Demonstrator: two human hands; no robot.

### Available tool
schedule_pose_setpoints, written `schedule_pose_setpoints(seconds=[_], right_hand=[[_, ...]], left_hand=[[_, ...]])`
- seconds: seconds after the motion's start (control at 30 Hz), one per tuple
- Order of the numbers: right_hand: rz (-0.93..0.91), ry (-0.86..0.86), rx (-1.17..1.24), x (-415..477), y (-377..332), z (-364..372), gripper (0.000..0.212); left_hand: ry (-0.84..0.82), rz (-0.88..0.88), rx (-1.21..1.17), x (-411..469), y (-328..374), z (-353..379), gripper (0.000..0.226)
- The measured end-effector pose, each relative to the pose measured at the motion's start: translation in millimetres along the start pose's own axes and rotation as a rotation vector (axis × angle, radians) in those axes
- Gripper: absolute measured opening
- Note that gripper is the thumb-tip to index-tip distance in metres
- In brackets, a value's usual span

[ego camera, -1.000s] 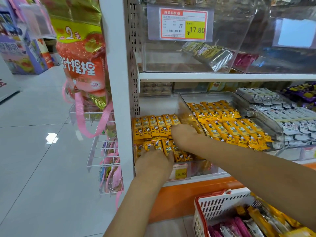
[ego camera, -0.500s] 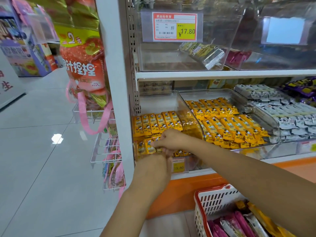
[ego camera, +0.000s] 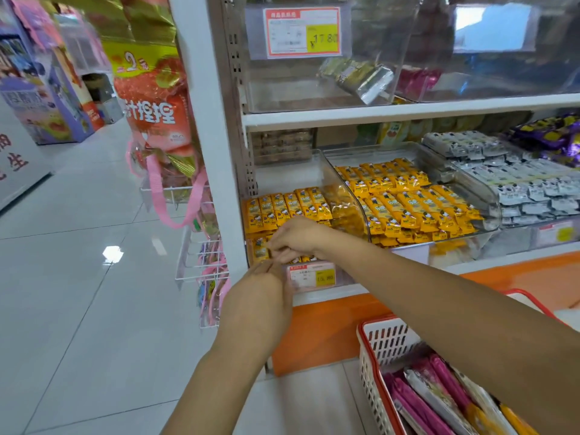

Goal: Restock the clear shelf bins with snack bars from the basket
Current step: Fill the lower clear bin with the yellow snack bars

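A clear shelf bin (ego camera: 343, 180) at the left end of the lower shelf holds rows of yellow snack bars (ego camera: 287, 208). My right hand (ego camera: 299, 238) reaches across to the bin's front row with its fingers curled over the bars there; whether it holds one is hidden. My left hand (ego camera: 259, 298) is just below it at the bin's front lip, back toward me, fingertips pointing up and meeting the right hand's fingers. The white basket with a red rim (ego camera: 378, 323) stands at the lower right with pink, silver and yellow bars (ego camera: 439, 390) inside.
A second clear bin of yellow bars (ego camera: 408, 199) sits right of the first, then grey-white packs (ego camera: 518, 186). A price tag (ego camera: 314, 276) hangs on the bin front. Upper bins (ego camera: 314, 89) sit overhead. Hanging strawberry bags (ego camera: 150, 102) and a wire rack (ego camera: 191, 255) flank the shelf post.
My right hand has slid from the back row toward the bin's front left. My left hand has dropped from the front-row bars to below the bin's lip.
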State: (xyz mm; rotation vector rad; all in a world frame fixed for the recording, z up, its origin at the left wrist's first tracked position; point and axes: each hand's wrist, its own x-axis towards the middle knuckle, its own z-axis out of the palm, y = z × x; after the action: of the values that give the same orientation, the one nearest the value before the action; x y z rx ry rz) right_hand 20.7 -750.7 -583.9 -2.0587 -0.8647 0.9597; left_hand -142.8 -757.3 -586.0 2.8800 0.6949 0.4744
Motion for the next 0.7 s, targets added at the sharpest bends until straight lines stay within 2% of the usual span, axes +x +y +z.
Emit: schedule_pose_setpoints(seconds=[0.1, 0.17, 0.23, 0.37, 0.5, 0.63, 0.7], right_hand=[[-0.245, 0.121, -0.014, -51.3, 9.0, -21.0, 0.016], [-0.360, 0.232, -0.097, -89.8, 26.8, -36.9, 0.021], [-0.352, 0.303, -0.137, -122.9, 58.6, -50.8, 0.025], [-0.095, 0.344, -0.186, -160.8, 151.7, -78.0, 0.030], [0.216, 0.404, -0.358, -185.0, 254.9, -102.5, 0.019], [0.474, 0.237, -0.507, -215.5, 330.8, -101.3, 0.019], [0.497, 0.202, -0.568, -228.3, 356.2, -93.4, 0.031]], left_hand=[[0.023, 0.041, -0.136, -3.7, 9.9, 4.8, 0.041], [0.009, 0.106, -0.199, -7.0, 23.7, 12.8, 0.042], [-0.077, 0.154, -0.199, -10.5, 39.9, 23.9, 0.036], [-0.321, 0.295, -0.092, -18.3, 70.6, 58.8, 0.029], [-0.552, 0.340, -0.123, -25.6, 89.9, 112.1, 0.029], [-0.713, 0.369, -0.069, -38.3, 107.2, 157.0, 0.029], [-0.762, 0.397, -0.027, -44.3, 117.3, 170.3, 0.029]])
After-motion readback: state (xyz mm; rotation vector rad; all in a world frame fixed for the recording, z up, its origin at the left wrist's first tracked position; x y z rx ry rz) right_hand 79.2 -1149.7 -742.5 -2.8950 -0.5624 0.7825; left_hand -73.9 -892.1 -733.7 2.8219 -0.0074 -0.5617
